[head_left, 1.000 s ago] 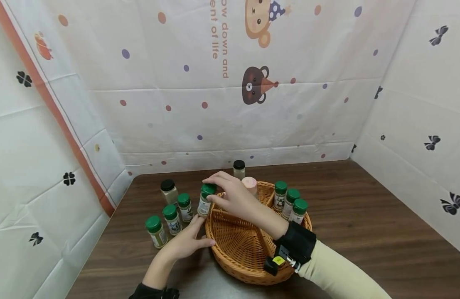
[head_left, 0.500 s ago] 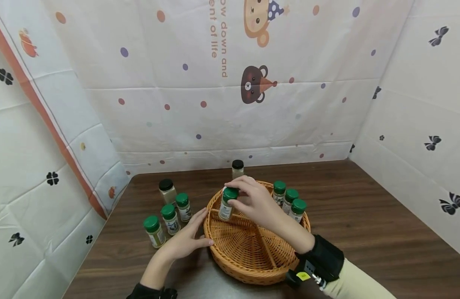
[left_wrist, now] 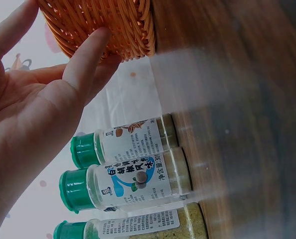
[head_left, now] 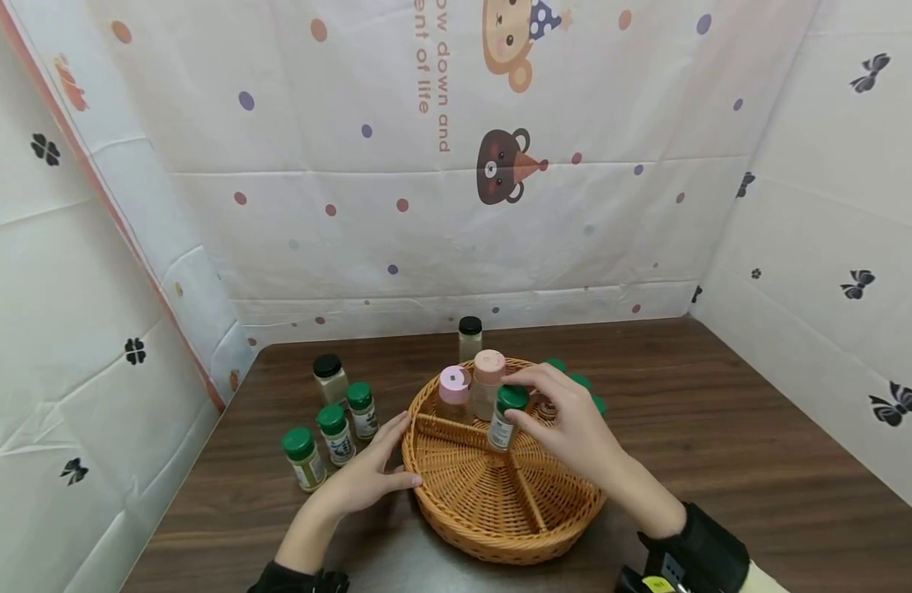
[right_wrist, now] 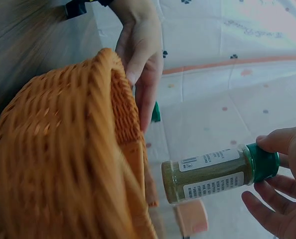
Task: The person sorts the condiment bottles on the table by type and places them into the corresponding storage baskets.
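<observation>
My right hand (head_left: 567,420) pinches a green-capped spice jar (head_left: 502,424) by its lid, over the middle of a round wicker basket (head_left: 493,548) with dividers. In the right wrist view the held spice jar (right_wrist: 208,174) shows a white label and greenish-brown powder, apart from the basket rim. My left hand (head_left: 362,486) rests its straight fingers against the basket's left side. Just left of that hand stand several green-capped spice jars (head_left: 337,436); their labels show in the left wrist view (left_wrist: 133,179). A pink-capped jar (head_left: 454,395) and a peach-capped jar (head_left: 488,383) stand in the basket's back compartment.
Partly hidden behind my right hand, several green lids (head_left: 580,381) show at the basket's right side. Black-capped jars stand behind the basket (head_left: 470,338) and at the back left (head_left: 330,377). A printed cloth (head_left: 337,247) hangs behind the wooden table (head_left: 722,461).
My right hand has carried the spice jar rightward from beside the left hand to over the basket's middle. The pink and peach caps have come into view. The left hand stays at the basket.
</observation>
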`<control>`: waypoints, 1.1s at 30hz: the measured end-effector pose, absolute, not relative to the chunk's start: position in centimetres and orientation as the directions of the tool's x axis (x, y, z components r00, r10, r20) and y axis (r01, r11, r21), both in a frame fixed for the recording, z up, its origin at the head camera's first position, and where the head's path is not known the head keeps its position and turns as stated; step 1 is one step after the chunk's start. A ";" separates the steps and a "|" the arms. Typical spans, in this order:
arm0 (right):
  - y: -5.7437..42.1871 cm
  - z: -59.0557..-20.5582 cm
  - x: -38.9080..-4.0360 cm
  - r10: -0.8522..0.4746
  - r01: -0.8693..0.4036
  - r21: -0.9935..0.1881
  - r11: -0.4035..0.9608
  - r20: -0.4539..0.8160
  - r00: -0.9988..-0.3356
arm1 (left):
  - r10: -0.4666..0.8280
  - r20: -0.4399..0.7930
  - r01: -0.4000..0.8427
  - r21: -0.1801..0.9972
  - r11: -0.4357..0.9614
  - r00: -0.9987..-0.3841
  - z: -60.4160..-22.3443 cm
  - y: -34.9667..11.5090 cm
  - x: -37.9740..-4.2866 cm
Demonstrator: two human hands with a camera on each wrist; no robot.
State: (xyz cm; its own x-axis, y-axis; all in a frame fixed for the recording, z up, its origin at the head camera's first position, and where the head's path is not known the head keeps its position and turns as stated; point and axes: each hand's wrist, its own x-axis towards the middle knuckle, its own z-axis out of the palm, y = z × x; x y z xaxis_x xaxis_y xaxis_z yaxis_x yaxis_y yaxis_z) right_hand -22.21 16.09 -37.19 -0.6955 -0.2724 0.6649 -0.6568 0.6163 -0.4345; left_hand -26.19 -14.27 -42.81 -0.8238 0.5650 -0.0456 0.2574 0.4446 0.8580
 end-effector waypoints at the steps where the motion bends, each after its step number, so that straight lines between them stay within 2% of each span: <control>1: 16.5 -37.4 -22.1 -0.267 -0.655 -0.431 0.621 0.670 -0.693 | 0.565 -0.045 0.257 0.858 0.444 -0.824 -42.8 -14.2 -26.2; 5: 18.1 -38.1 -21.6 -0.239 -0.640 -0.416 0.646 0.686 -0.688 | 0.564 -0.044 0.257 0.859 0.443 -0.825 -42.9 -14.2 -26.2; 14: 20.7 -39.8 -20.3 -0.168 -0.565 -0.438 0.699 0.668 -0.725 | 0.546 -0.051 0.248 0.853 0.459 -0.836 -42.7 -14.1 -26.1; 33: 22.9 -41.0 -19.2 -0.105 -0.520 -0.426 0.740 0.691 -0.715 | 0.549 -0.052 0.255 0.847 0.467 -0.834 -42.7 -14.3 -26.1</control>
State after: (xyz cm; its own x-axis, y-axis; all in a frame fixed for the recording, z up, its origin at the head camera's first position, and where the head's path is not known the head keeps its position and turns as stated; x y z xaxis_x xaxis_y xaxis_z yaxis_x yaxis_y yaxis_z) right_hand -19.24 22.94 -41.02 -0.7153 -0.1047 0.6909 -0.5201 0.7400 -0.4264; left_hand -26.13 -14.27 -42.72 -0.8341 0.5491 -0.0518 0.2549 0.4671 0.8467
